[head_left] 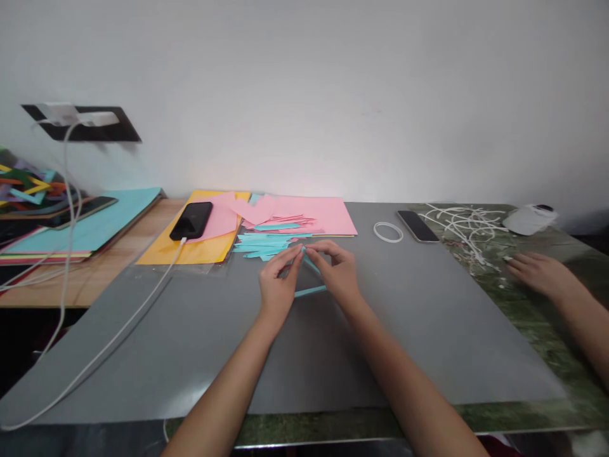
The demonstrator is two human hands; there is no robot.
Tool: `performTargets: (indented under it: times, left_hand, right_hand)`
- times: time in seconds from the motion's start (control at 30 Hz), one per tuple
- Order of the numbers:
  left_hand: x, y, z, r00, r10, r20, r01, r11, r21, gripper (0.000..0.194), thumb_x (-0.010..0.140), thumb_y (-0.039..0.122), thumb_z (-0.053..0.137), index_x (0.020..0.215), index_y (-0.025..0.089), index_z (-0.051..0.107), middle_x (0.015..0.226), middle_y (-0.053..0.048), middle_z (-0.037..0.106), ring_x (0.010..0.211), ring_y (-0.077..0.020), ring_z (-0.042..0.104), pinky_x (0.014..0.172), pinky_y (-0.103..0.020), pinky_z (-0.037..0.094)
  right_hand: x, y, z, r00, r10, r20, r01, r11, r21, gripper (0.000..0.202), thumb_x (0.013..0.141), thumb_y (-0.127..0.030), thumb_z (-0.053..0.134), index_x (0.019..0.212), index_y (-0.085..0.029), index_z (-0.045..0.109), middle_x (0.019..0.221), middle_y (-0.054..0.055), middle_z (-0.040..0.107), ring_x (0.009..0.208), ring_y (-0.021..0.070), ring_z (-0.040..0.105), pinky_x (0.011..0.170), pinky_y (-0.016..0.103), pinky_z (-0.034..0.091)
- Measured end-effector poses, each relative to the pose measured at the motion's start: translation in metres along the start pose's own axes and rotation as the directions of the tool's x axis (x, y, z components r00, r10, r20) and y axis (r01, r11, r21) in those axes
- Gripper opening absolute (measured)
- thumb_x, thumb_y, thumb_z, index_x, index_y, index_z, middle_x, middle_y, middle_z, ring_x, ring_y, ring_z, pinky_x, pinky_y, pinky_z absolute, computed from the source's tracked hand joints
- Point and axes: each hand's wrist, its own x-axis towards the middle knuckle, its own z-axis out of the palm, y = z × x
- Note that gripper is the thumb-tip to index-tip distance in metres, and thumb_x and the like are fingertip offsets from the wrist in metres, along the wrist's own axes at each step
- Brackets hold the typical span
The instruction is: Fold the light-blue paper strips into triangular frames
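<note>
Between the fingertips of my left hand (280,282) and my right hand (339,273) is a narrow light-blue paper strip (311,292). Both hands are closed in a pinch, meeting at the strip's upper end. The strip bends below them, with one part slanting by the right fingers and another running across between the wrists. Just beyond my hands lies a pile of light-blue paper strips (261,244). Behind that pile are pink strips (297,222) on pink paper sheets (323,212). My fingers partly hide the held strip.
A black phone (192,221) with a white cable rests on yellow paper (162,252) at left. Toward the right are a white ring (387,232), another phone (417,226) and tangled white cords (464,225). Another person's hand (537,273) is on the green tabletop.
</note>
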Motion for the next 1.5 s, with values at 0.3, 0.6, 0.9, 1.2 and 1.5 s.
performTargets:
  times: [0.3,0.6,0.9,1.2,1.5]
  left_hand:
    - [-0.001,0.001,0.001,1.000,-0.014,-0.022,0.013,0.999,-0.036,0.014,0.065,0.026,0.070,0.078,0.023,0.073,0.094,-0.006,0.070,0.091,-0.0197,0.062,0.074,-0.028,0.050]
    - [0.002,0.010,0.000,0.997,0.010,0.082,-0.009,1.000,-0.007,0.012,0.069,0.027,0.067,0.079,0.024,0.073,0.097,-0.006,0.069,0.095,-0.0201,0.061,0.077,-0.029,0.047]
    - [0.015,0.002,-0.011,0.972,-0.036,0.232,-0.008,0.983,0.186,0.020,0.068,0.034,0.067,0.085,0.024,0.072,0.078,-0.003,0.071,0.064,-0.0145,0.059,0.055,-0.024,0.042]
    - [0.012,-0.006,-0.010,0.996,0.066,0.065,-0.071,0.995,0.066,0.027,0.071,0.034,0.065,0.094,0.019,0.068,0.077,-0.003,0.068,0.064,-0.0133,0.062,0.061,-0.024,0.049]
    - [0.004,-0.012,-0.005,0.970,0.169,0.176,-0.187,0.978,0.093,0.026,0.075,0.026,0.061,0.101,0.022,0.066,0.104,-0.007,0.067,0.086,-0.0166,0.064,0.079,-0.031,0.052]
  right_hand:
    - [-0.002,-0.005,0.001,0.999,-0.032,0.023,0.031,0.999,0.016,0.008,0.075,-0.024,0.061,0.077,-0.025,0.069,0.079,0.002,0.067,0.078,0.0156,0.062,0.076,0.032,0.048]
    - [0.007,0.002,-0.014,0.994,0.022,0.103,-0.018,0.999,-0.037,0.009,0.075,-0.029,0.060,0.076,-0.023,0.068,0.079,0.001,0.068,0.079,0.0164,0.061,0.074,0.031,0.043]
    - [0.012,-0.002,-0.020,0.968,0.011,0.251,-0.031,0.997,0.075,0.011,0.075,-0.032,0.060,0.078,-0.023,0.066,0.082,0.001,0.068,0.082,0.0160,0.060,0.073,0.029,0.044]
    - [0.005,-0.026,-0.020,0.961,0.273,-0.035,-0.275,0.946,-0.172,0.030,0.074,-0.042,0.057,0.059,-0.017,0.066,0.055,0.002,0.061,0.056,0.0147,0.054,0.057,0.028,0.038]
    - [0.004,-0.014,-0.013,0.745,0.606,0.280,-0.665,0.640,0.384,0.022,0.060,-0.039,0.071,0.067,-0.018,0.069,0.069,0.001,0.065,0.068,0.0127,0.056,0.069,0.027,0.040]
